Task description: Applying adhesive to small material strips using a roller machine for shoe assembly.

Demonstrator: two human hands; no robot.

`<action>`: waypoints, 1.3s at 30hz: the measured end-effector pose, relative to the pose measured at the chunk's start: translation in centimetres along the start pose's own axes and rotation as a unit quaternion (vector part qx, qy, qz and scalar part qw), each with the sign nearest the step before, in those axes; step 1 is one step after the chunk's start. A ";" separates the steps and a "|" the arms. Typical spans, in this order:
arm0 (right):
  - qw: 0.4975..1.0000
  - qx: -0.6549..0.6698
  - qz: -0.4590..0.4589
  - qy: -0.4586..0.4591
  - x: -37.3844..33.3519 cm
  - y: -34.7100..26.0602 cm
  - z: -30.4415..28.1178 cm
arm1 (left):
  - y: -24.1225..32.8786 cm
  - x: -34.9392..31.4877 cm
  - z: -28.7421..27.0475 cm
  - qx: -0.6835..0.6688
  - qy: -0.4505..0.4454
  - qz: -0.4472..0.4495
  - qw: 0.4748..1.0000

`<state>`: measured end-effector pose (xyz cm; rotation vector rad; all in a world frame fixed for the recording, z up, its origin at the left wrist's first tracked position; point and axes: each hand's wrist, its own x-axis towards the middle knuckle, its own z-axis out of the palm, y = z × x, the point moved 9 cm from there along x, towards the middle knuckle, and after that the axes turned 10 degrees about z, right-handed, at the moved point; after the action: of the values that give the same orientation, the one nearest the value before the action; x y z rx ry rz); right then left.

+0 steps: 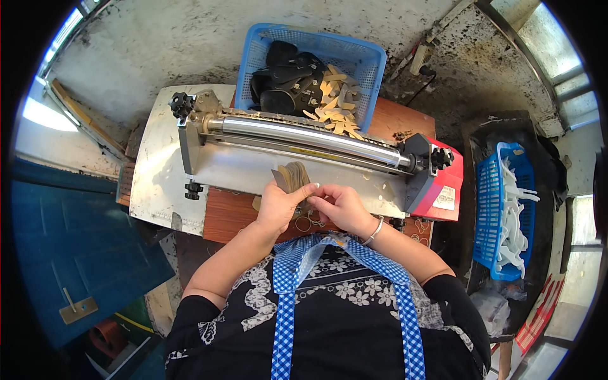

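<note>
A thick stack of thin tan-and-grey cut pieces (293, 177) stands upright in my left hand (277, 206), whose thumb lies across its near side. My right hand (342, 206) is beside it, thumb and fingertips pinched together at the stack's right edge. What those fingertips hold, if anything, is too small to make out. Both hands are just in front of a roller machine (310, 139) with a shiny metal roller and a flat metal plate. Several thin rubber bands (306, 223) lie on the brown wooden board under my hands.
Behind the roller, a blue plastic basket (376, 60) holds black pieces and many tan cut pieces (337, 104). The machine has black knobs (441, 158) and a red end housing (451, 183). At right stands another blue basket (487, 209) with white pieces (512, 221). A blue door (82, 247) is at left.
</note>
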<state>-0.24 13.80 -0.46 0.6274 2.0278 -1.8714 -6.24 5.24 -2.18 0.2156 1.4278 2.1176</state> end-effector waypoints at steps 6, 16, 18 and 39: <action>0.998 0.020 0.035 0.042 0.0 0.9 -1.1 | -0.3 -0.2 0.0 -0.006 -0.037 -0.040 0.998; 0.793 -0.552 -0.135 0.221 -0.9 -2.8 -2.7 | 1.6 0.6 -1.5 -0.010 0.010 0.024 1.000; 0.784 -0.556 -0.124 0.246 -0.3 -3.4 -3.5 | 1.1 0.6 -1.6 0.022 0.021 0.000 1.000; 0.970 0.184 0.145 -0.073 1.1 2.8 0.2 | -1.0 0.2 -0.9 -0.023 0.037 -0.041 0.998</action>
<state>0.23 13.89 -3.42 0.8024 1.4198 -2.0550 -6.46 4.85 -3.48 0.0599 1.4037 2.1091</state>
